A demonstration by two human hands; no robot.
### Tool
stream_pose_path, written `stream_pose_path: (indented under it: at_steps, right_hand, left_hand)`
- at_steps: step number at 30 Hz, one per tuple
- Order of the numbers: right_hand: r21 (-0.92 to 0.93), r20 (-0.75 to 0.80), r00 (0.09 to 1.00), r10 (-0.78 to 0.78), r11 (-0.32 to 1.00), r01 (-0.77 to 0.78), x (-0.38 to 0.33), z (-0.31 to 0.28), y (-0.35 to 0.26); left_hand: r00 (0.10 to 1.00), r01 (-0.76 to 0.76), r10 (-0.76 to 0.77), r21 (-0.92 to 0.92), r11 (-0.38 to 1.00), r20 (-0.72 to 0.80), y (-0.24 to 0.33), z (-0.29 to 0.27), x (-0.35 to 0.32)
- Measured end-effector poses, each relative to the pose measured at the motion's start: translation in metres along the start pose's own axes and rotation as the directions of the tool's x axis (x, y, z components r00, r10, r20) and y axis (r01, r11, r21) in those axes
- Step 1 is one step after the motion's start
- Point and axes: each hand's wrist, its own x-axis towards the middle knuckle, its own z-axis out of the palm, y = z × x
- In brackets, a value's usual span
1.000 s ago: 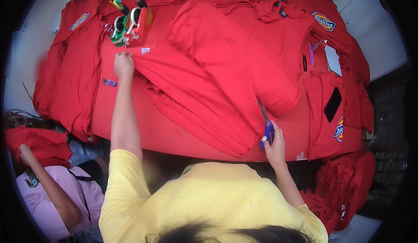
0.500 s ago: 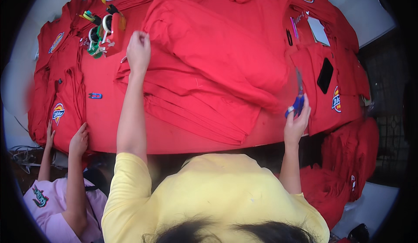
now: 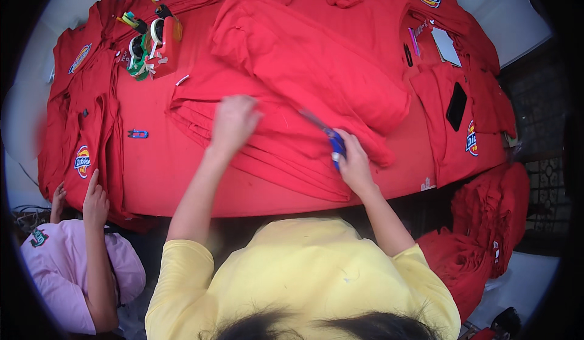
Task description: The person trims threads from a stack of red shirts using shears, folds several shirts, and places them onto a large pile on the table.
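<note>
My right hand (image 3: 356, 166), low and right of centre in the frame, is clenched around blue-handled scissors (image 3: 328, 138); the blades point up-left, lying across the stack of folded red cotton shirts (image 3: 292, 96) just beyond my fingertips. My left hand (image 3: 233, 124), at centre, rests palm down with fingers loosely spread on the same stack, gripping nothing. Left of the stack, a small blue clip (image 3: 138, 134) lies on the red-covered table (image 3: 158, 169). A co-worker's hand (image 3: 95, 201) touches the table edge at lower left. A red tape dispenser (image 3: 159, 48) stands at upper left.
</note>
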Motion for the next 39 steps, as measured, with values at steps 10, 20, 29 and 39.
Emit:
stream_pose_path:
  at_steps: [10, 20, 29, 39]
  right_hand:
    - [-0.124, 0.397, 0.65, 0.648, 0.739, -0.662, -0.096, -0.175, -0.04]
    - [-0.219, 0.046, 0.975, 0.216, 0.955, -0.201, -0.059, -0.022, -0.025]
    - [-0.076, -0.016, 0.978, 0.208, 0.975, -0.209, -0.07, -0.041, -0.017]
    - [-0.157, -0.107, 0.902, 0.418, 0.889, -0.43, -0.075, -0.032, -0.012]
  left_hand:
    - [0.883, 0.101, 0.103, -0.4, 0.911, 0.458, 0.051, -0.022, -0.067]
    - [0.979, 0.149, -0.162, -0.105, 0.983, -0.125, -0.03, -0.069, 0.036]
    - [0.868, 0.373, -0.452, -0.332, 0.866, -0.204, -0.094, -0.012, 0.148]
    - [0.619, 0.697, -0.78, 0.393, 0.6, 0.092, -0.098, -0.129, -0.031]
